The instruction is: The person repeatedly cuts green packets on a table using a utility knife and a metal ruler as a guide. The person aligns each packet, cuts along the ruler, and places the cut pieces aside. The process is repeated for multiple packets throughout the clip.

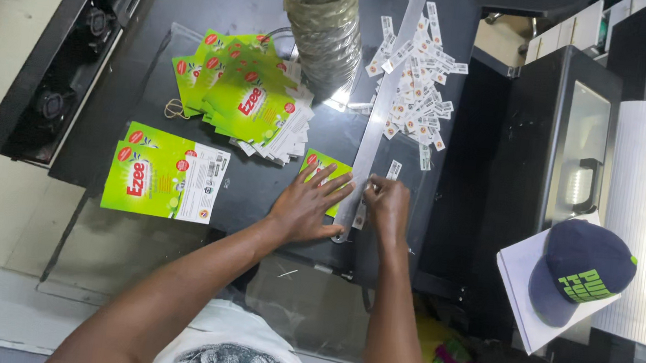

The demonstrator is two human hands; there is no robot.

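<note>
My left hand [307,204] lies flat with fingers spread on a small green printed label sheet [323,166] and against a long metal ruler [384,101] on the dark worktable [198,4]. My right hand [385,205] sits just right of the ruler, its fingers curled by a small white cut strip [394,169]; whether it grips a blade or the strip is hidden. A scatter of several small white cut strips [419,88] lies right of the ruler.
A fanned pile of green labels [248,95] and a flat stack of them [161,182] lie to the left. A rubber band [176,109] lies beside the pile. A grey foil-wrapped duct [322,24] hangs above. A navy cap [579,269] rests on white paper at the right.
</note>
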